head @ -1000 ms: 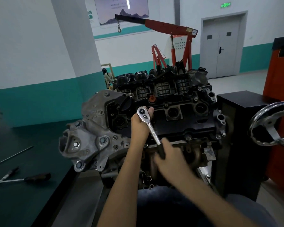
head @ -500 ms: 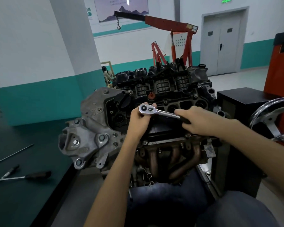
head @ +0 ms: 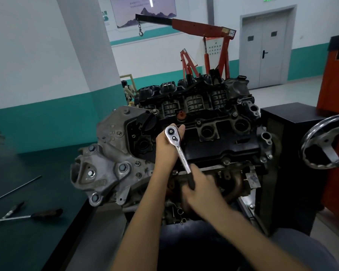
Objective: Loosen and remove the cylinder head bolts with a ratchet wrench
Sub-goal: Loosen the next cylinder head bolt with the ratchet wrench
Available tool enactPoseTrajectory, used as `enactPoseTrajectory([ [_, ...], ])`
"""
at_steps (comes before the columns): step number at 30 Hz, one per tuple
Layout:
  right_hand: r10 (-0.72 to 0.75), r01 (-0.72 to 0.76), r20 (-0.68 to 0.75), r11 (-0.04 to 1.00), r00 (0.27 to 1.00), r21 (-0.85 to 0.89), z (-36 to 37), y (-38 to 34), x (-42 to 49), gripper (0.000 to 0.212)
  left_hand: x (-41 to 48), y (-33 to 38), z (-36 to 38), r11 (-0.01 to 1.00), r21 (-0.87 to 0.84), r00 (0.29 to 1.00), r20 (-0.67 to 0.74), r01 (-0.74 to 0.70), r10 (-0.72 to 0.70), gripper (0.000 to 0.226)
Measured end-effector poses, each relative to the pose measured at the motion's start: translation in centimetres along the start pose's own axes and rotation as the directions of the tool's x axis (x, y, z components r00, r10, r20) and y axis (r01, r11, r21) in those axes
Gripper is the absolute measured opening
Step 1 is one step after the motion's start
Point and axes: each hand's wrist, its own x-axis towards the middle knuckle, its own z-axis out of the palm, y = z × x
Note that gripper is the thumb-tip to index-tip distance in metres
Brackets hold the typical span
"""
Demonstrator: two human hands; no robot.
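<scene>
A red crane [head: 203, 29] with a hook [head: 141, 33] stands left of a grey door [head: 264, 49]. On the dark bench [head: 18, 243] lie a screwdriver [head: 45, 213] and a thin rod [head: 16, 189]. A steel handwheel [head: 331, 153] sits beside a black cabinet [head: 288, 173].

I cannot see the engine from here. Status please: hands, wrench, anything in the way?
Left hand holds wrench by its head, on engine top. Right hand grips the handle, low. Bolt hidden under head. Nothing seen blocking swing.

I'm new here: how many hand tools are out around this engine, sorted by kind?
Ratchet wrench: 1
Dark-handled screwdriver: 1
Thin metal rod: 1
Small slim tool, kind unclear: 1
Total: 4
</scene>
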Motion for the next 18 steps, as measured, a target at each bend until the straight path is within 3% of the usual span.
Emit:
enactPoseTrajectory([
  [3, -0.106, 0.154, 0.184, 0.95, 0.977, -0.271, -8.0, 1.2, 2.8, 0.021, 0.4, 0.6, -0.1, 0.999, 0.036, 0.996, 0.091, -0.027, 0.024, 0.051],
  [6, -0.155, 0.337, 0.33, 0.71, 0.931, -0.618, -13.6, 0.0, 7.2, 0.028, 0.7, 0.7, -0.2, 0.998, 0.057, 0.996, 0.087, -0.027, 0.021, 0.053],
  [8, -0.195, 0.392, 0.35, 0.613, 0.916, -0.686, -13.7, -0.5, 8.2, 0.029, 0.4, 0.3, -0.5, 1.0, 0.02, 0.998, 0.055, -0.024, 0.023, 0.05],
  [10, -0.214, 0.346, 0.28, 0.713, 0.936, -0.61, -11.8, 0.2, 6.5, 0.021, 0.1, 0.0, -0.6, 1.0, -0.017, 0.999, 0.035, -0.013, 0.014, 0.048],
  [13, -0.155, 0.17, 0.078, 0.954, 0.985, -0.249, -6.2, 1.7, 1.8, 0.023, -0.2, 0.2, 0.1, 0.999, -0.035, 1.0, -0.008, -0.017, 0.017, 0.052],
  [16, 0.01, -0.01, -0.082, 1.0, 0.997, 0.001, 0.9, 0.6, -0.3, 0.02, 0.1, 0.4, 0.5, 1.0, 0.021, 0.999, -0.052, -0.004, 0.005, 0.051],
  [18, 0.05, -0.037, -0.129, 0.994, 0.99, 0.098, 4.2, -0.6, -0.6, 0.026, 0.2, 0.3, 0.3, 0.996, 0.091, 0.998, -0.065, 0.009, -0.003, 0.047],
])
